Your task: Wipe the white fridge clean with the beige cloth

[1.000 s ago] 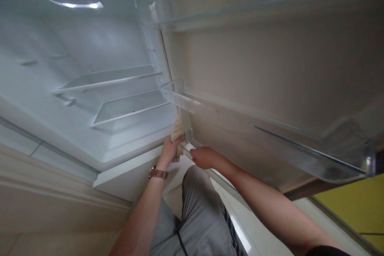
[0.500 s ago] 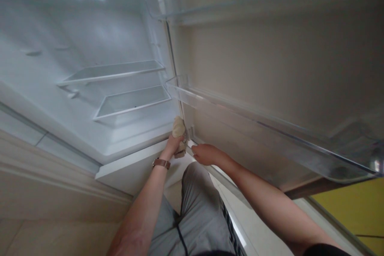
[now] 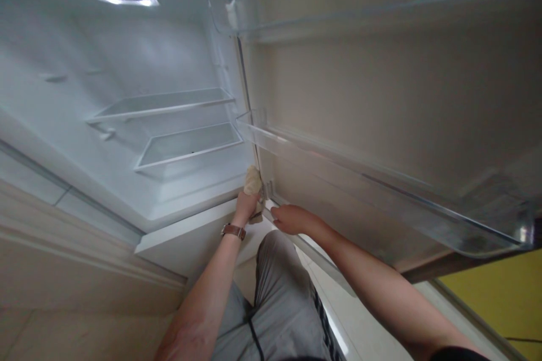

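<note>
My left hand (image 3: 248, 206) is closed around a bunched beige cloth (image 3: 253, 180), pressed into the corner where the open refrigerator door (image 3: 381, 113) meets the cabinet on the hinge side. A brown strap watch is on that wrist. Just to the right, my right hand (image 3: 294, 219) has its fingers curled around the bottom edge of the door, close to the cloth. Its fingertips are partly hidden, so the exact part of the edge they grip is hard to make out.
Inside the refrigerator are two glass shelves (image 3: 190, 144) and a lit lamp (image 3: 122, 0). Clear door bins (image 3: 372, 180) jut out above my right arm. A white panel (image 3: 186, 237) stands below the compartment. My grey-trousered knee (image 3: 279, 254) is close under the hands.
My left hand and the cloth have shifted very slightly, with the wrist moving a little to the right. My right hand stays almost where it was. The view has tilted slightly.
</note>
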### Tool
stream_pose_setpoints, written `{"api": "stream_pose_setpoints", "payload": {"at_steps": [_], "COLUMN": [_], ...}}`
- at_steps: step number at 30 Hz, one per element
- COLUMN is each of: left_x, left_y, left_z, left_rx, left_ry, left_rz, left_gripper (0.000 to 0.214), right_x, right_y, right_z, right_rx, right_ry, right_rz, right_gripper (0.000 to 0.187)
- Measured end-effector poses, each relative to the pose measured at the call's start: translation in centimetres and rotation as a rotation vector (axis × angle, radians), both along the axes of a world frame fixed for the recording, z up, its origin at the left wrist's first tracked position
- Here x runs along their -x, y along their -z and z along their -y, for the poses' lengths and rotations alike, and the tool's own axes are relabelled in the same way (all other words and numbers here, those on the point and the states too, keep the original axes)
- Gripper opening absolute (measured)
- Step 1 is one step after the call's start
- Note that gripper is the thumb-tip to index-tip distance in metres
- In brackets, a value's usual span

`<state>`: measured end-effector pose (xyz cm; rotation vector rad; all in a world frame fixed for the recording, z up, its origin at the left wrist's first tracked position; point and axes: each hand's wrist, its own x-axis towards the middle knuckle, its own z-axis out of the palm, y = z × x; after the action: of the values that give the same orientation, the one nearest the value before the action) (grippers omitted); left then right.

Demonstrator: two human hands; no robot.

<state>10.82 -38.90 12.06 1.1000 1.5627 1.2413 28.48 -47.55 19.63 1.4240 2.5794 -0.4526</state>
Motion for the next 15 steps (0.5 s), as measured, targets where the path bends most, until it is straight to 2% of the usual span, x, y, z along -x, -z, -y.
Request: {"api": "stream_pose_setpoints", "payload": {"at_steps": [7, 15], "left_x": [-1.0, -1.0], "left_y": [-0.7, 0.2], "left_z": [1.3, 1.5], "left_rx": [-0.041, -0.093], "left_ry": [-0.053, -0.088], "left_rz": [-0.166, -0.187], "left_gripper": [0.015, 0.025], "right_x": [0.0, -0.2], "right_y": [-0.2, -0.3], "right_z": [0.1, 0.1], "right_rx": [-0.002, -0.003], "right_ry": [-0.003, -0.023], "right_rz": [0.009, 0.020], "right_gripper": [0.034, 0.033]}}
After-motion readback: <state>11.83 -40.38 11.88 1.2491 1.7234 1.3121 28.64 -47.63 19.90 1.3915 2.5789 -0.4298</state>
